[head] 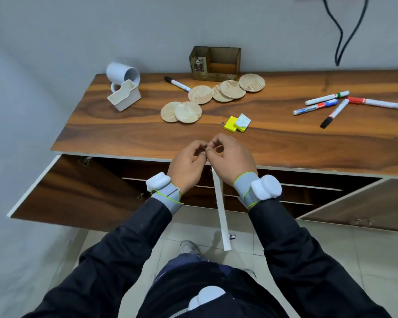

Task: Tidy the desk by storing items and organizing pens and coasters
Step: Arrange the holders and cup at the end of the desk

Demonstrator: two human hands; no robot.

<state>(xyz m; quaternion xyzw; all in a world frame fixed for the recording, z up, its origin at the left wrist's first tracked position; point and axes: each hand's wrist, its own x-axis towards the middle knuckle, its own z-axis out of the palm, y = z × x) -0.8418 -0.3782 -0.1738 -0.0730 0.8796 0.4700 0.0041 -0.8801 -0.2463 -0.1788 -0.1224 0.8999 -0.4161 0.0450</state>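
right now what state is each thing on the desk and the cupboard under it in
mug, on its side
white holder, tipped, by the mug
wooden organizer, upright, looks empty
coasters, scattered, some overlapping
markers, lying loose outside the organizer
sticky pads, lying loose
cupboard doors, open
left hand, fingers curled, tips meeting the other hand's
right hand, fingers curled, anything held too small to tell

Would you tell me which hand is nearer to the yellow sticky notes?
Right. The right hand sits just in front of the sticky notes; the left hand is further left.
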